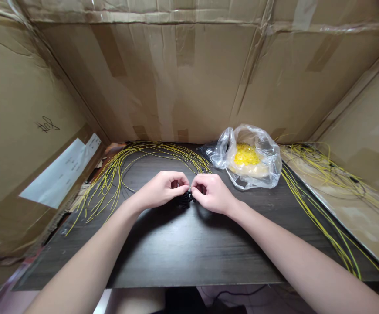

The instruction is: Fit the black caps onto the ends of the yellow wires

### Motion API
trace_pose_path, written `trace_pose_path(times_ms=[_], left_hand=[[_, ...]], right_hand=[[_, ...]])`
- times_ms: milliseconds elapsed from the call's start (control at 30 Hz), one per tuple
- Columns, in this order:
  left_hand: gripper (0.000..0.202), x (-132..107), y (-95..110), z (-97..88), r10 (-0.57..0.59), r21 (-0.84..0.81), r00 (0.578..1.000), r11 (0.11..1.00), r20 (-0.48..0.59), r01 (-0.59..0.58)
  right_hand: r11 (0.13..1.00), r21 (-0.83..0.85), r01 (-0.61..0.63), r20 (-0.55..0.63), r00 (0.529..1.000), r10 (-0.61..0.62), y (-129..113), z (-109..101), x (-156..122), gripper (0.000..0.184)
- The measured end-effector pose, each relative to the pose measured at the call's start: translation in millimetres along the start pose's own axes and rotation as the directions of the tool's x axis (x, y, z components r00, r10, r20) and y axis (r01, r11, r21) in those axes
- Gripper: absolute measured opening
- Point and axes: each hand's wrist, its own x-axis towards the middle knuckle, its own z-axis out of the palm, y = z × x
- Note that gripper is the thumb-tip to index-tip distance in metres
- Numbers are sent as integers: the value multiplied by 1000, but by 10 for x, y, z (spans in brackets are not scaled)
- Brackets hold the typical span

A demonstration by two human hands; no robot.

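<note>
My left hand point(163, 188) and my right hand point(214, 192) meet fingertip to fingertip over the middle of the table, both pinched closed. One thin yellow wire point(121, 172) loops round from the bundle and runs in behind my left hand, which appears to hold its end. What my right fingertips grip is too small and covered to make out. Right beneath the fingers lies a small pile of black parts point(186, 199), partly hidden by the hands. Behind them a bundle of yellow wires point(111, 163) arcs from the left side to just past my right hand.
A clear plastic bag point(269, 168) with small yellow pieces point(246, 154) stands at the back right, beside a bag of dark pieces point(205, 152). More yellow wires point(316, 222) hang along the right. Cardboard walls point(163, 78) enclose the dark table point(189, 257) on three sides.
</note>
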Motion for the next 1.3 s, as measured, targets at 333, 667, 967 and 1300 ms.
trace_pose_path(times_ms=[333,667,967,1300], left_hand=[[21,-3,26,-10,7,-25,1000,1000,2,-7],[23,-6,24,-8,9,-28,1000,1000,-8,-9],[20,-22,65,-25,22,-56,1000,998,2,-22],[20,-20,56,-23,3,-28,1000,1000,-5,-3]], right_hand=[[1000,12,14,4,1000,-14,4,-8,2,9],[1000,30,7,18,1000,-8,5,-10,0,9],[999,36,-4,39,999,3,5,-36,17,8],[998,65,0,56,998,-4,-25,-53,15,9]])
